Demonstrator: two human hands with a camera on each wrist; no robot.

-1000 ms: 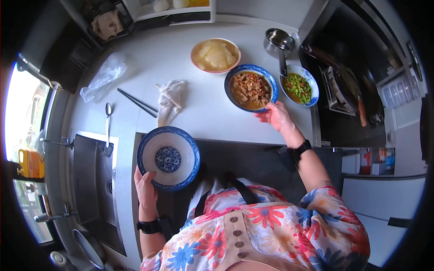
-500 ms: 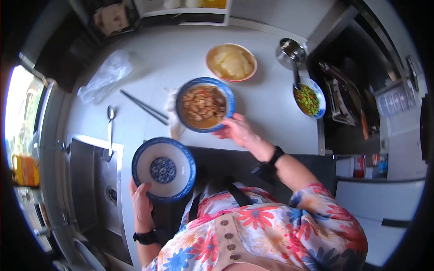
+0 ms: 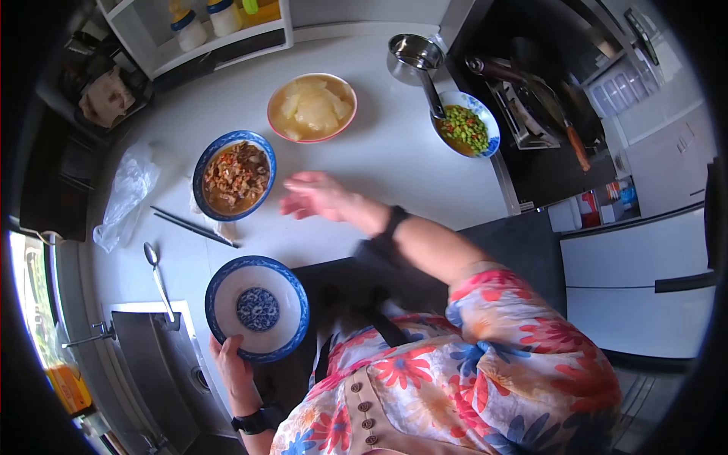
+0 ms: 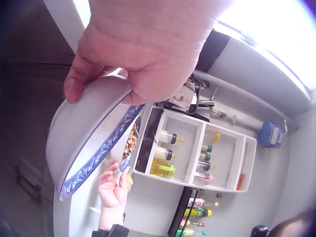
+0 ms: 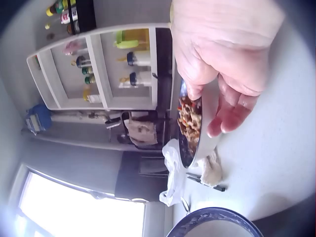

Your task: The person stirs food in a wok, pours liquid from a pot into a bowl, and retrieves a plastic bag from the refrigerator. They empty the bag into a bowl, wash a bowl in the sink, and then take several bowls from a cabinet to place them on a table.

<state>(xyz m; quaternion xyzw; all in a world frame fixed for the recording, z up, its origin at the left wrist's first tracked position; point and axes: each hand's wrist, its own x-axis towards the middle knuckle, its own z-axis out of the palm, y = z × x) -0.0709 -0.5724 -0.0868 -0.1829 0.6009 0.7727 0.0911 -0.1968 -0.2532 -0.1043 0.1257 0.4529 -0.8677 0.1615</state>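
Note:
An empty blue-rimmed bowl (image 3: pixel 226 297) is held at its lower left rim by the left hand (image 3: pixel 235 370), thumb inside; in the left wrist view the left hand (image 4: pixel 143 49) pinches the tilted bowl (image 4: pixel 74 133). The bowl of meat in broth (image 3: pixel 199 176) stands on the counter, partly over a pale cloth (image 3: pixel 224 227). Just right of it in the head view, the right hand (image 3: pixel 322 199) has loosely extended fingers and a gap to the rim. In the right wrist view the right hand (image 5: pixel 227 54) overlaps the meat bowl (image 5: pixel 210 106).
A bowl of pale slices (image 3: pixel 312 106) stands behind; a bowl of green beans (image 3: pixel 464 129) and a steel pot (image 3: pixel 413 57) are at the right, near the stove. Chopsticks (image 3: pixel 193 226), a spoon (image 3: pixel 158 277) and a plastic bag (image 3: pixel 130 193) lie left, near the sink (image 3: pixel 148 349).
The right hand has carried the meat bowl leftward across the counter onto the cloth's place and come off its rim. The left hand still holds the empty bowl; the head view has shifted.

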